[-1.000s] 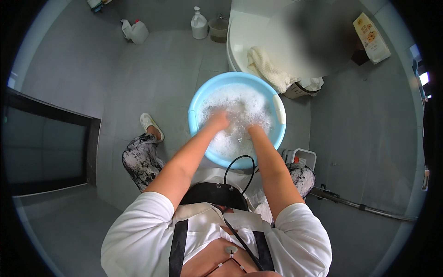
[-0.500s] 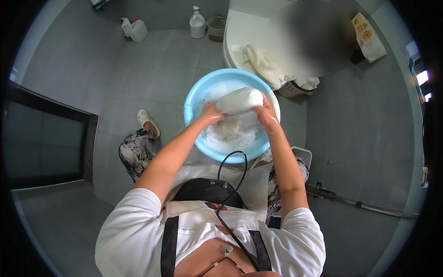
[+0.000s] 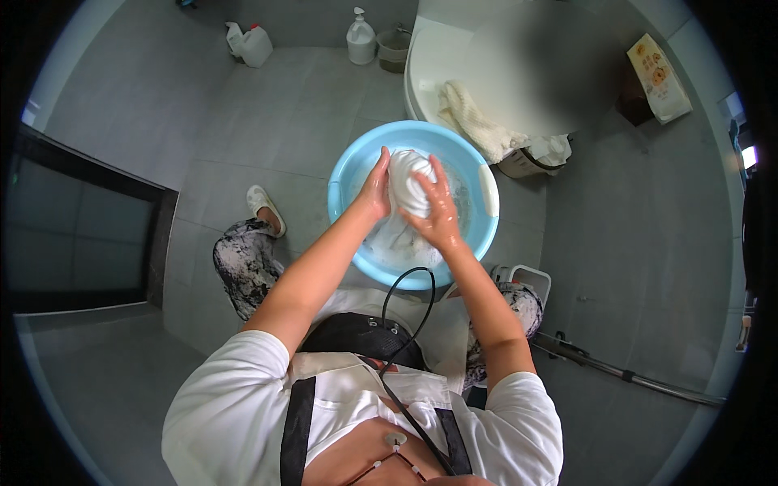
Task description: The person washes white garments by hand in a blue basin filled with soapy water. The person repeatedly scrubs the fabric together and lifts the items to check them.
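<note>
A wet white cloth, bunched into a rounded bundle, is pressed between my two hands above a light blue basin. My left hand lies along its left side, fingers pointing away from me. On the right side my right hand grips it with the fingers spread over the folds. Both hands look wet. Below them, sudsy water fills the basin, and the bundle hides part of it. A white strip sits on the basin's right rim.
Behind the basin stands a white toilet with a cream towel draped on it. A waste bin is at its right. Along the back are a pump bottle, a small bucket and a white jug.
The white cloth has gone from a smooth, sideways, puffed shape to a compact upright bundle. My right hand has moved left and turned over it. The whole view has shifted slightly.
</note>
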The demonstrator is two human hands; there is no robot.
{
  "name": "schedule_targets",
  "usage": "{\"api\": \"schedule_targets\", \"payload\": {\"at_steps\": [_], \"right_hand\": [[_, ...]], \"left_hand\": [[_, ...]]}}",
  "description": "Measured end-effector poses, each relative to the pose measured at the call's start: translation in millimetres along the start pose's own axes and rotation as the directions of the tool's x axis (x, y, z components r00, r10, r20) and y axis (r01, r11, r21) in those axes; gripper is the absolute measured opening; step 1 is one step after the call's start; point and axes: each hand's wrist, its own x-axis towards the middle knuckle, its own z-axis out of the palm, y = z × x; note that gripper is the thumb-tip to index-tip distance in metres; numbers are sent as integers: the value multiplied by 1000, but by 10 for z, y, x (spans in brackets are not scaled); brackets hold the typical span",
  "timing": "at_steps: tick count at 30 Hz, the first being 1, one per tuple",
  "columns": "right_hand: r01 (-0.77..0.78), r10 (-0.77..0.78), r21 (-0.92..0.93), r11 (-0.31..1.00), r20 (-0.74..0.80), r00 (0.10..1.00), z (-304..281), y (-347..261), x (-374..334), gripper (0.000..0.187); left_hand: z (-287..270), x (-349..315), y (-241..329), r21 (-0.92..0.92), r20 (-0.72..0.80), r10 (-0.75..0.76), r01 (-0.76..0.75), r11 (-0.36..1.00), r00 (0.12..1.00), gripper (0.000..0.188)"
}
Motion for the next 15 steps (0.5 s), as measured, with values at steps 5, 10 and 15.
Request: {"api": "schedule_targets", "payload": {"at_steps": [5,10,15], "right_hand": [[48,-37,-116,992,95,995,27,-106,-52,41],[-33,25,-48,998,-151,988,174,112,-98,28],[-362,441,306,880,-247,863,229,267,-37,23]], "left_hand": [[135,6,-95,-81,132,-189,200,976,973,37],[-170,238,-389,0,-122,95,-95,995,988,19],[28,137,-453,218,-411,260,-182,959,874,24]]}}
